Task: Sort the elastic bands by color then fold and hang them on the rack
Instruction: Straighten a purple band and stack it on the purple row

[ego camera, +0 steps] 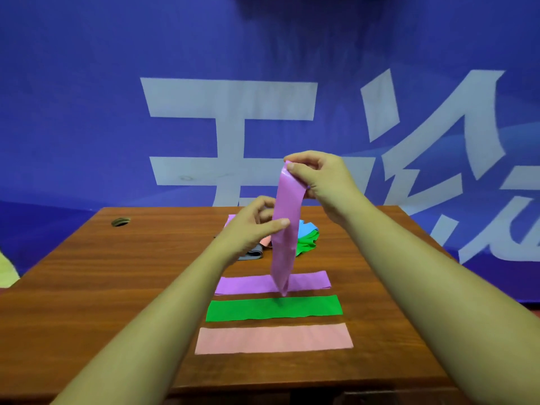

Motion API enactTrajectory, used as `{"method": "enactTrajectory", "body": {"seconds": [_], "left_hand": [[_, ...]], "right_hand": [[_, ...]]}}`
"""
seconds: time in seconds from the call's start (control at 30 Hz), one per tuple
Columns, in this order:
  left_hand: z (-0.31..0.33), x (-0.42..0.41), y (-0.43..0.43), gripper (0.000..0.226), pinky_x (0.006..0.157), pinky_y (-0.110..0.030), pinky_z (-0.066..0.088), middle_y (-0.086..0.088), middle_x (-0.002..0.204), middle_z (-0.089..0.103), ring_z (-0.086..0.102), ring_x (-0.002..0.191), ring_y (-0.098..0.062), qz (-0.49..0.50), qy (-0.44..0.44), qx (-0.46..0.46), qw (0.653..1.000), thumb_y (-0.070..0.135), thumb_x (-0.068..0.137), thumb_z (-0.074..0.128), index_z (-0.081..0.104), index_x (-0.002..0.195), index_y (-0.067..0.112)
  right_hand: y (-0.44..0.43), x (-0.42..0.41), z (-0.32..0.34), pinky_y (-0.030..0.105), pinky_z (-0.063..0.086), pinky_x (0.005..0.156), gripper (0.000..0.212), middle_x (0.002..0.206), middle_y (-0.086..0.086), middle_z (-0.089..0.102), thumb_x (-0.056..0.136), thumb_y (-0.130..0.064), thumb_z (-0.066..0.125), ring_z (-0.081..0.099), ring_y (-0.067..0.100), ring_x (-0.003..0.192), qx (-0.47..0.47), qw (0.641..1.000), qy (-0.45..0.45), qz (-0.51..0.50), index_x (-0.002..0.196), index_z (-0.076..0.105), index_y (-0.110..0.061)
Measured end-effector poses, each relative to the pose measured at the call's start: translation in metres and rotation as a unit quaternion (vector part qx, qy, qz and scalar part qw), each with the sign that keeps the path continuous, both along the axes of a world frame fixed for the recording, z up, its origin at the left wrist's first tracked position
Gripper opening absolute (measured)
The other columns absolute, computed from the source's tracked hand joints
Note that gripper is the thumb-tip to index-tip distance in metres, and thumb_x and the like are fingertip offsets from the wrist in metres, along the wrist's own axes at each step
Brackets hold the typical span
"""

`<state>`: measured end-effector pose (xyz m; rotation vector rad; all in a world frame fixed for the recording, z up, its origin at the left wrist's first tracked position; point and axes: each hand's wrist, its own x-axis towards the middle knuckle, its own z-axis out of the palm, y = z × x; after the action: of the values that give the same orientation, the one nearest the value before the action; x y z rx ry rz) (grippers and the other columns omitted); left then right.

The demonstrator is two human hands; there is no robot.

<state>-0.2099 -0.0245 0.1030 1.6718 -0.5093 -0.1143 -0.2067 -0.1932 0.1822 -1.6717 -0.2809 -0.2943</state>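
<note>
The right hand (318, 176) pinches the top end of a hanging purple band (285, 235), and the left hand (254, 226) pinches it midway, above the table (117, 287). Its lower end dangles over a flat purple band (248, 285). A green band (271, 308) and a pink band (271, 339) lie nearer, and a mixed pile (306, 241) lies farther.

Two bare forearms, the left forearm (163, 302) and right forearm (423, 273), are uncovered down to the view's lower edge. The left grip (251, 226) and right grip (321, 176) are bare hands with short nails.
</note>
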Motion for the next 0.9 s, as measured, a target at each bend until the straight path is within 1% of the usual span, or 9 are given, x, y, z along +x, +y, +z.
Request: {"method": "enactTrajectory", "body": {"seconds": [0.1,0.2,0.33,0.43,0.53,0.6,0.7,0.8,0.9], "left_hand": [[-0.02,-0.004,0.006,0.026,0.093,-0.035,0.052,-0.002,0.11,0.073,0.066,0.101,-0.012,-0.004,0.005,0.105,0.994,0.023,0.091,0.067,0.069,0.116,0.014],[-0.03,-0.011,0.012,0.02,0.087,-0.028,0.052,0.001,0.105,0.073,0.066,0.093,-0.007,0.009,0.035,0.082,0.996,0.022,0.093,0.064,0.072,0.111,0.018],[-0.027,-0.01,0.012,0.017,0.079,-0.033,0.053,-0.005,0.103,0.074,0.066,0.09,-0.015,0.07,0.05,0.024,0.996,0.025,0.093,0.063,0.072,0.105,0.016],[-0.018,-0.008,0.006,0.019,0.065,-0.027,0.051,-0.015,0.107,0.072,0.065,0.087,-0.023,0.111,0.064,-0.04,0.991,0.023,0.097,0.058,0.071,0.105,0.012],[-0.013,-0.004,0.003,0.022,0.09,-0.049,0.052,-0.021,0.124,0.065,0.063,0.109,-0.043,0.105,0.104,-0.092,0.985,0.017,0.098,0.053,0.07,0.108,0.008],[-0.015,-0.001,0.001,0.023,0.089,-0.047,0.053,-0.021,0.134,0.057,0.065,0.107,-0.04,0.094,0.115,-0.103,0.984,0.009,0.098,0.049,0.066,0.112,0.002],[-0.018,-0.003,-0.001,0.022,0.074,-0.039,0.05,-0.026,0.116,0.064,0.06,0.092,-0.03,0.081,0.086,-0.07,0.991,0.011,0.1,0.049,0.065,0.113,0.004],[-0.02,-0.005,-0.002,0.023,0.076,-0.04,0.055,-0.023,0.111,0.067,0.064,0.092,-0.025,0.082,0.07,-0.024,0.994,0.019,0.1,0.053,0.066,0.114,0.008],[-0.019,-0.007,0.0,0.02,0.066,-0.03,0.053,-0.011,0.097,0.069,0.064,0.082,-0.019,0.099,0.05,0.004,0.994,0.025,0.098,0.057,0.07,0.104,0.01]], "right_hand": [[-0.012,0.003,-0.003,0.03,0.056,0.057,0.009,0.083,0.006,0.067,0.088,-0.011,0.068,0.062,0.014,0.071,0.023,0.998,-0.002,-0.055,0.096,0.072,-0.013],[-0.023,0.009,-0.019,0.039,0.058,0.063,0.008,0.086,0.008,0.065,0.087,-0.007,0.068,0.062,0.02,0.075,0.003,0.993,0.013,-0.121,0.091,0.07,-0.014],[-0.037,0.016,-0.054,0.039,0.058,0.06,0.008,0.097,0.011,0.066,0.086,-0.009,0.063,0.066,0.027,0.075,-0.065,0.975,0.093,-0.191,0.092,0.068,-0.009],[-0.035,0.008,-0.076,0.039,0.054,0.065,0.012,0.094,0.009,0.066,0.084,-0.017,0.063,0.066,0.025,0.076,-0.112,0.965,0.161,-0.176,0.095,0.061,-0.012],[-0.027,-0.009,-0.083,0.035,0.053,0.076,0.019,0.1,0.002,0.067,0.089,-0.024,0.064,0.066,0.018,0.09,-0.162,0.97,0.11,-0.143,0.102,0.066,-0.01],[-0.019,-0.022,-0.081,0.031,0.054,0.071,0.019,0.094,0.006,0.068,0.092,-0.024,0.063,0.068,0.015,0.084,-0.115,0.987,0.091,-0.065,0.101,0.068,-0.007],[-0.013,-0.031,-0.08,0.028,0.055,0.064,0.018,0.091,0.01,0.067,0.09,-0.022,0.069,0.069,0.01,0.072,-0.079,0.993,0.091,0.007,0.1,0.068,-0.008],[-0.009,-0.031,-0.079,0.023,0.055,0.058,0.016,0.082,-0.001,0.065,0.087,-0.017,0.072,0.064,0.008,0.068,-0.084,0.994,0.066,-0.009,0.096,0.068,-0.004],[-0.006,-0.029,-0.077,0.028,0.056,0.062,0.014,0.08,0.005,0.066,0.086,-0.013,0.072,0.061,0.013,0.072,-0.085,0.994,0.055,-0.044,0.088,0.069,0.001]]}}
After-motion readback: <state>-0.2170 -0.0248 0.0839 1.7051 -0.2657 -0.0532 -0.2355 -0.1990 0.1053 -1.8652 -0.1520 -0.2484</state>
